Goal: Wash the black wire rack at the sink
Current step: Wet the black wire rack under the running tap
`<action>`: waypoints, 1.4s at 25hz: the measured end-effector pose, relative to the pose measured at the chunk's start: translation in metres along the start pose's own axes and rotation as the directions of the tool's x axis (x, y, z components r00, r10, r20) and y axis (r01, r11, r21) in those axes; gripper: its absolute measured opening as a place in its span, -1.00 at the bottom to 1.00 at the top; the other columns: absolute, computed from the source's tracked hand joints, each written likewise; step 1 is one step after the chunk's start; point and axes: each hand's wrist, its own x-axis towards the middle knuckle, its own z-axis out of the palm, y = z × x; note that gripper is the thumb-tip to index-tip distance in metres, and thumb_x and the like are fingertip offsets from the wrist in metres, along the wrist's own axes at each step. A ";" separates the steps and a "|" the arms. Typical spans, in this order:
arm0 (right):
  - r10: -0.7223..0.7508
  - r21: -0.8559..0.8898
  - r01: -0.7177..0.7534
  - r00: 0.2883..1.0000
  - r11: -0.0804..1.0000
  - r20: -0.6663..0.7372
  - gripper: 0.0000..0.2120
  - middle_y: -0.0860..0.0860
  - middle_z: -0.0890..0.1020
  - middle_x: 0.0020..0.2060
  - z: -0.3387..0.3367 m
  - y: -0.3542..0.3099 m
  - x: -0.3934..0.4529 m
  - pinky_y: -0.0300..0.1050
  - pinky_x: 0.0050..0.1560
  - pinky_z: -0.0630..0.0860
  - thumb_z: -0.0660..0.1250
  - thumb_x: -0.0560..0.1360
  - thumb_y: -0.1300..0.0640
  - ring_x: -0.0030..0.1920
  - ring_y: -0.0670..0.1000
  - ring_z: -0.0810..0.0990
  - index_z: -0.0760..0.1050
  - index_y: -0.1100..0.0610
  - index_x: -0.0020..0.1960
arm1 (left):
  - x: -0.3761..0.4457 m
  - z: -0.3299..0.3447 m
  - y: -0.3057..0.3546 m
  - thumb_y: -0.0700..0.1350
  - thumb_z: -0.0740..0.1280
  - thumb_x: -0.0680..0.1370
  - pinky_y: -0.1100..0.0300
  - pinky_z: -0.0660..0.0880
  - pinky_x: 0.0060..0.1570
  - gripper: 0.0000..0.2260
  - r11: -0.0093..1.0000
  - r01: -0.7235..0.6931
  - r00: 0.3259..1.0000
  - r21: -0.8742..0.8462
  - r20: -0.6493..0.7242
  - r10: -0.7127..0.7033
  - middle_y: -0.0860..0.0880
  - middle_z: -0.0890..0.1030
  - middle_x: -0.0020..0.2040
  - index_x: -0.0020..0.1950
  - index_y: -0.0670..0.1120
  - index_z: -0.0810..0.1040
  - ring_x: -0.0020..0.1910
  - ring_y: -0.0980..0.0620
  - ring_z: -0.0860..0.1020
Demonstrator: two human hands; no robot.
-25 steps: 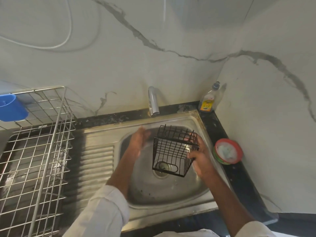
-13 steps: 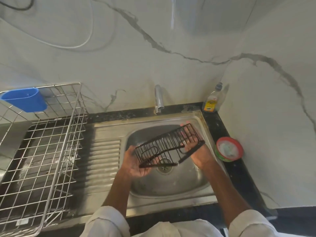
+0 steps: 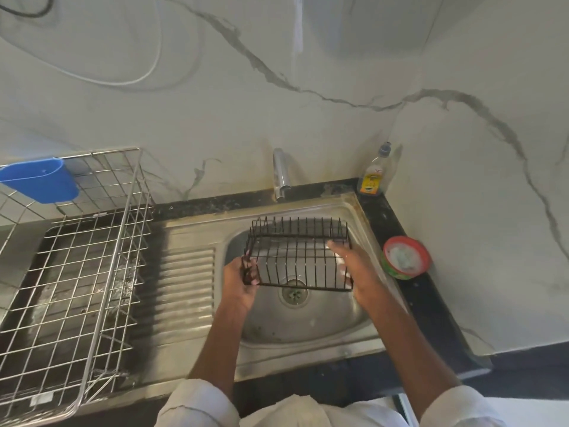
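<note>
Home kitchen here, steel sink [image 3: 363,217] under a tap [image 3: 280,177], dish soap bottle [image 3: 374,177], wire drying basket [image 3: 74,272], marble-look walls

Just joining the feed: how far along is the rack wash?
Done: black wire rack is over the sink basin, the left hand and right hand gripping its ends. In hand: positioning it below the tap. Left: no running water shows; the dish soap bottle stands untouched, so washing remains.

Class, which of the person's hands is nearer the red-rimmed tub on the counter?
Right. The right hand grips the rack's end beside the tub; the left hand holds the far end.
</note>
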 end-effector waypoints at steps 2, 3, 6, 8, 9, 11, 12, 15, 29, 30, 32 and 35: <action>-0.228 -0.036 0.228 0.974 0.973 0.013 -0.38 -0.09 0.64 0.27 -0.002 -0.015 -0.001 -0.03 0.26 0.47 0.53 0.36 -0.14 0.28 -0.05 0.57 0.51 -0.10 0.39 | -0.013 0.010 0.016 -0.18 0.16 0.69 0.27 0.37 -0.50 -0.78 0.999 -0.039 0.999 -0.016 0.036 0.039 -0.11 0.61 -0.18 0.11 -0.13 0.60 -0.40 0.07 0.52; -0.320 -0.021 0.320 0.947 0.947 0.017 -0.42 -0.12 0.63 0.28 -0.005 -0.019 -0.001 -0.06 0.27 0.48 0.51 0.41 -0.05 0.29 -0.08 0.57 0.48 -0.12 0.41 | -0.017 0.013 0.025 -0.13 0.15 0.69 0.22 0.43 -0.41 -0.74 0.998 -0.061 0.994 -0.031 0.091 0.064 -0.11 0.66 -0.14 0.18 -0.13 0.62 -0.34 0.03 0.57; -0.356 -0.046 0.355 0.934 0.934 -0.023 -0.49 -0.16 0.65 0.21 -0.008 0.004 0.004 -0.03 0.25 0.53 0.46 0.45 0.08 0.27 -0.05 0.60 0.49 -0.16 0.36 | -0.014 0.006 0.028 0.03 0.16 0.68 0.12 0.49 -0.27 -0.64 0.983 -0.110 0.983 0.146 0.164 0.085 -0.15 0.71 -0.07 0.26 -0.12 0.64 -0.26 -0.06 0.65; -0.196 -0.138 0.184 0.978 0.973 -0.075 -0.51 -0.11 0.65 0.17 -0.004 0.034 0.003 0.08 0.20 0.54 0.45 0.38 -0.05 0.24 0.04 0.60 0.50 -0.15 0.30 | -0.010 0.000 0.007 0.12 0.17 0.70 0.09 0.47 -0.24 -0.64 0.948 -0.041 0.998 0.317 0.052 0.025 -0.12 0.72 -0.08 0.14 -0.08 0.66 -0.24 -0.05 0.67; -0.146 -0.163 0.132 0.986 0.978 -0.078 -0.50 -0.06 0.65 0.16 -0.005 0.041 0.001 0.09 0.14 0.53 0.45 0.38 -0.05 0.21 0.06 0.60 0.50 -0.08 0.30 | -0.011 -0.001 -0.002 0.13 0.15 0.72 0.07 0.46 -0.21 -0.63 0.935 -0.011 1.000 0.354 0.020 0.004 -0.11 0.74 -0.06 0.10 -0.06 0.66 -0.20 -0.05 0.67; -0.240 -0.141 0.228 0.968 0.963 -0.075 -0.57 -0.06 0.65 0.07 -0.009 0.027 0.001 0.00 0.06 0.52 0.45 0.45 0.14 0.08 -0.04 0.63 0.52 0.05 0.31 | -0.014 0.005 0.001 0.13 0.10 0.77 0.07 0.49 -0.17 -0.61 0.938 -0.013 0.999 0.346 0.038 0.000 -0.10 0.76 0.00 0.10 -0.05 0.65 -0.12 -0.04 0.69; -0.317 -0.108 0.310 0.946 0.945 -0.063 -0.55 -0.07 0.67 0.08 -0.012 0.012 0.002 -0.07 0.08 0.54 0.43 0.46 0.22 0.07 -0.09 0.65 0.52 0.04 0.34 | -0.014 0.010 0.010 0.13 0.08 0.77 0.08 0.51 -0.16 -0.60 0.942 -0.054 0.997 0.331 0.071 0.032 -0.10 0.76 0.04 0.14 -0.06 0.64 -0.08 -0.05 0.71; -0.467 -0.066 0.464 0.883 0.884 -0.049 -0.42 -0.03 0.66 0.21 -0.013 -0.009 0.004 -0.09 0.23 0.56 0.41 0.42 0.21 0.23 -0.04 0.62 0.47 -0.09 0.40 | -0.004 0.023 0.028 0.14 0.07 0.76 0.04 0.53 -0.05 -0.55 0.925 -0.170 0.983 0.341 0.118 0.138 -0.17 0.75 0.17 0.33 -0.12 0.60 0.06 -0.13 0.71; -0.277 0.150 0.276 0.961 0.950 -0.011 -0.60 -0.17 0.71 0.05 -0.023 0.031 0.016 -0.03 0.06 0.55 0.34 0.48 0.36 0.19 0.09 0.63 0.63 -0.06 0.17 | -0.042 0.031 0.037 0.12 0.10 0.78 0.16 0.62 -0.29 -0.63 0.922 -0.120 0.950 0.368 0.312 -0.001 -0.23 0.70 0.29 0.41 -0.01 0.55 -0.07 -0.09 0.76; -0.207 0.136 0.204 0.978 0.969 0.007 -0.65 -0.08 0.72 0.06 -0.028 0.038 0.019 -0.01 0.03 0.54 0.37 0.46 0.32 0.17 0.17 0.64 0.63 0.02 0.18 | -0.044 0.029 0.030 0.09 0.12 0.77 0.19 0.63 -0.31 -0.64 0.950 -0.086 0.941 0.300 0.337 -0.021 -0.23 0.69 0.31 0.47 0.03 0.54 -0.08 -0.06 0.76; -0.187 0.113 0.182 0.982 0.977 0.040 -0.68 0.01 0.72 0.04 -0.042 0.037 0.019 -0.07 -0.03 0.58 0.36 0.49 0.33 0.10 0.11 0.68 0.61 0.11 0.21 | -0.049 0.036 0.024 -0.01 0.11 0.79 0.26 0.62 -0.37 -0.65 0.990 -0.029 0.933 0.139 0.358 -0.023 -0.19 0.73 0.24 0.49 0.00 0.56 -0.13 0.00 0.76; -0.411 -0.021 0.418 0.879 0.908 -0.243 -0.72 0.00 0.71 0.07 -0.071 0.015 0.011 -0.32 0.09 0.52 0.32 0.55 0.33 0.03 -0.21 0.65 0.63 0.17 0.22 | -0.061 0.067 0.031 -0.07 0.11 0.79 0.32 0.59 -0.45 -0.67 0.997 -0.038 0.901 0.064 0.434 0.007 -0.18 0.75 0.19 0.44 -0.05 0.59 -0.09 0.00 0.78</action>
